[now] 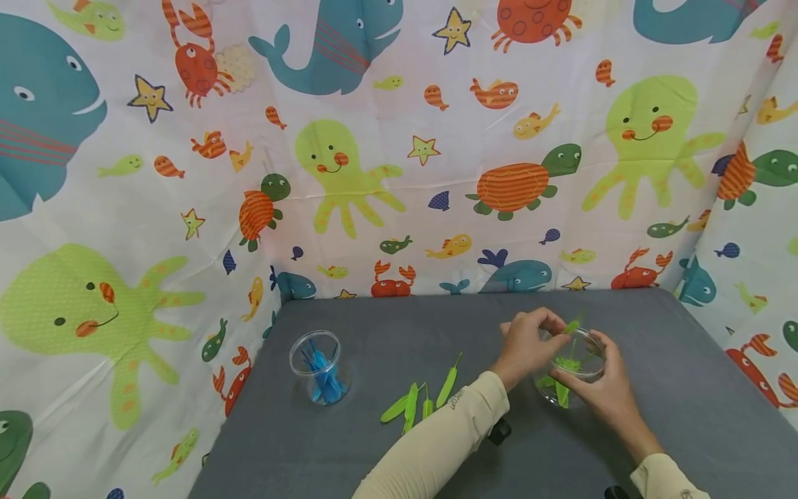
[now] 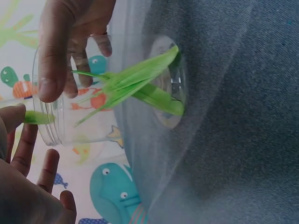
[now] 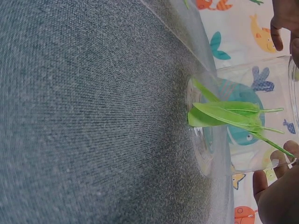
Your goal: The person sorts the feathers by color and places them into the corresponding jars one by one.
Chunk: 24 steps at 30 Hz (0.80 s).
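Note:
Toward the right of the table a clear plastic jar [image 1: 547,397] stands upright, with several green feathers [image 2: 140,77] inside, quills up. My right hand [image 1: 607,391] holds the jar, thumb on the near side and fingers round the far right. Over the jar's mouth, my left hand [image 1: 525,346] pinches another green feather [image 2: 39,117] between thumb and finger; its lower end is at the rim. Left of this jar, several loose green feathers [image 1: 410,407] lie on the table, partly behind my left forearm.
A second clear jar [image 1: 298,362] with blue feathers [image 1: 327,378] stands at the left of the dark grey table [image 1: 386,326]. A white curtain [image 1: 380,55] printed with sea animals hangs behind the table and along both sides.

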Motion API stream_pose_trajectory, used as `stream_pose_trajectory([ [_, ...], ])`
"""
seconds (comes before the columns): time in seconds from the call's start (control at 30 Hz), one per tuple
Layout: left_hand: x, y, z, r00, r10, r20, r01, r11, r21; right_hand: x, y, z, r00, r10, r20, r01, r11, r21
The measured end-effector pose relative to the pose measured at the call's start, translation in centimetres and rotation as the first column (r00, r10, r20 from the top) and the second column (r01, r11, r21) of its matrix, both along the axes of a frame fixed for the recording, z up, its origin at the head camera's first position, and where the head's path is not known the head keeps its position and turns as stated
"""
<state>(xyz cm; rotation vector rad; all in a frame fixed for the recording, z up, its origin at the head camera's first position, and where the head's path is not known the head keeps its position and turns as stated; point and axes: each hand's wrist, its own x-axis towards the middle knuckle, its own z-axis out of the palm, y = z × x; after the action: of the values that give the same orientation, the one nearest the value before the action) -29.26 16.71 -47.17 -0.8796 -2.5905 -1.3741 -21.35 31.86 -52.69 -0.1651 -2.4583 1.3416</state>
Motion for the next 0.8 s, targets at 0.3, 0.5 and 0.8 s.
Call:
stream_pose_trajectory([
  [0.3, -0.3, -0.8, -0.5, 1.000, 0.005, 0.007, -0.005, 1.000, 0.008, -0.1, -0.2, 0.1, 1.000, 0.001, -0.013, -0.001, 0.999, -0.036],
  [0.5, -0.3, -1.3, -0.4, 1.000, 0.016, 0.017, -0.016, 1.000, 0.017, -0.1, -0.1, 0.0, 1.000, -0.003, -0.022, 0.003, 0.999, -0.037],
  [0.8, -0.5, -2.1, -0.8, 0.998, 0.024, 0.050, -0.027, 0.998, 0.052, -0.1, -0.2, 0.0, 1.000, -0.012, -0.023, 0.011, 1.000, -0.023],
])
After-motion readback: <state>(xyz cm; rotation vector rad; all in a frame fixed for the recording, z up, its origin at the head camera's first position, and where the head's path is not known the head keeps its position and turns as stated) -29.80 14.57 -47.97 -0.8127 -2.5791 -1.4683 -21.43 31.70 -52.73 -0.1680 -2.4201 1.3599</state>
